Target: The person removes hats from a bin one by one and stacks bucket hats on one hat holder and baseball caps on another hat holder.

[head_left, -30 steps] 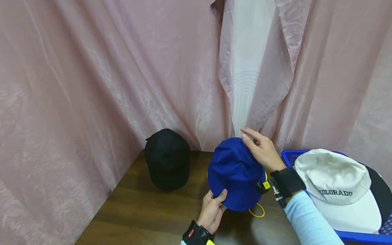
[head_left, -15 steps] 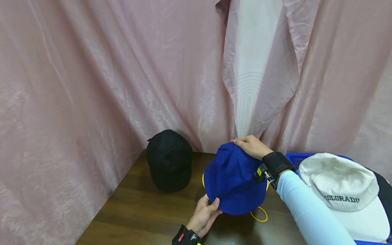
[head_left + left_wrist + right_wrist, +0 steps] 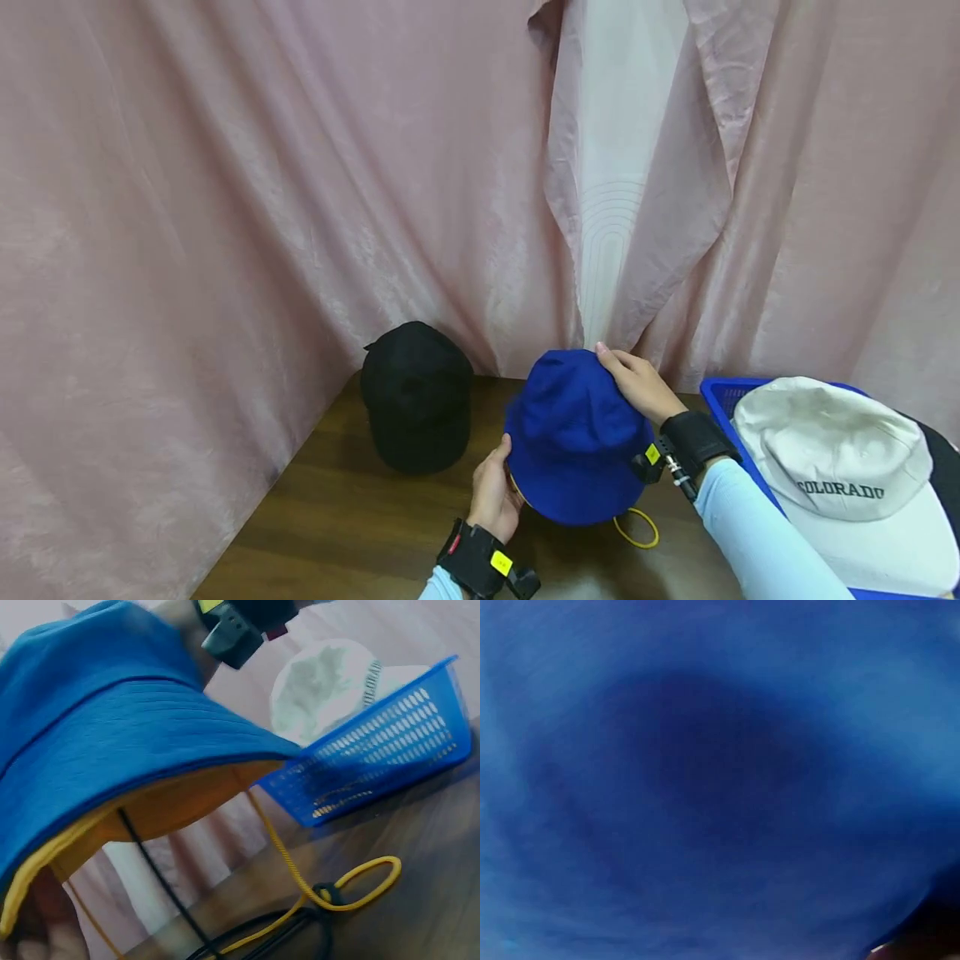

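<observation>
A blue bucket hat (image 3: 573, 437) with yellow lining (image 3: 172, 810) is held just above the wooden table (image 3: 337, 533). My left hand (image 3: 495, 492) pinches its brim at the left edge, thumb on top. My right hand (image 3: 636, 385) rests on the far right of the crown with fingers laid fairly straight over the fabric. A yellow cord (image 3: 637, 529) hangs from the hat and loops (image 3: 360, 881) on the table. The right wrist view shows only blue hat fabric (image 3: 720, 780).
A black cap (image 3: 416, 404) sits on the table to the left, against the pink curtain (image 3: 225, 208). A blue basket (image 3: 716, 392) at the right holds a white cap (image 3: 832, 467) lettered COLORADO. The curtain closes in the back and left sides.
My left hand slid from the near brim to the left side of the brim. My right hand moved from the crown's top toward its right side, fingers flatter.
</observation>
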The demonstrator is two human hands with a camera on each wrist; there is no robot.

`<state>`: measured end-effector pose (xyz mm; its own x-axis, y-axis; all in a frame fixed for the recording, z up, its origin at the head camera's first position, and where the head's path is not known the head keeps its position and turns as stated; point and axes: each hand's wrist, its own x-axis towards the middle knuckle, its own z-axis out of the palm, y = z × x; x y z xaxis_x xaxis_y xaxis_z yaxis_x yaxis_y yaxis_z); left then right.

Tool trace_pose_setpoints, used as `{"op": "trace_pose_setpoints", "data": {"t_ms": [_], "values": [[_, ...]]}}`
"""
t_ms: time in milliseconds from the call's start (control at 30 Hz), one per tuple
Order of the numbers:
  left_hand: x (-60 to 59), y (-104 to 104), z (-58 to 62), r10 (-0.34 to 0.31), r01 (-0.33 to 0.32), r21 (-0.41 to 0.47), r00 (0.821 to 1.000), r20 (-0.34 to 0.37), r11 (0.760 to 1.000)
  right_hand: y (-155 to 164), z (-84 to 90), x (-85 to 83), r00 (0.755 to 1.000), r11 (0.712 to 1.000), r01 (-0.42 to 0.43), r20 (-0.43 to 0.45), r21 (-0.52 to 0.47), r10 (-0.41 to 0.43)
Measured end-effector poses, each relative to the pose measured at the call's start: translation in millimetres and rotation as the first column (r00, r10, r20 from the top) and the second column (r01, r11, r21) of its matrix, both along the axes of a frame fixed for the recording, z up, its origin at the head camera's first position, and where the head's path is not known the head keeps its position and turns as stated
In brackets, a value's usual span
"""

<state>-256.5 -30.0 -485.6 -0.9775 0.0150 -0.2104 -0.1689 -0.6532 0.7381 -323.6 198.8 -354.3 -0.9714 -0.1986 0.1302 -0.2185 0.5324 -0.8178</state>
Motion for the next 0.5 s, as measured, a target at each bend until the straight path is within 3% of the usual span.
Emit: {"op": "trace_pose_setpoints", "data": {"t_ms": [100, 200, 500], "values": [[9.7, 9, -2.7, 0.0, -0.001, 0.044, 1.0, 0.005, 0.999, 15, -8.1, 13.1, 1.0, 0.999, 0.031, 0.006, -0.01, -0.031], [19.5, 9, -8.2, -0.044, 0.043, 0.088, 0.999, 0.005, 0.995, 28, -14.9, 27.3, 0.998, 0.998, 0.063, -0.033, 0.013, -0.062], [55.3, 15, -35.4, -0.146, 0.136, 0.092, 0.983, 0.112, 0.986, 38, -33.1, 58.2, 0.993, 0.988, 0.094, -0.084, 0.121, -0.084]]}}
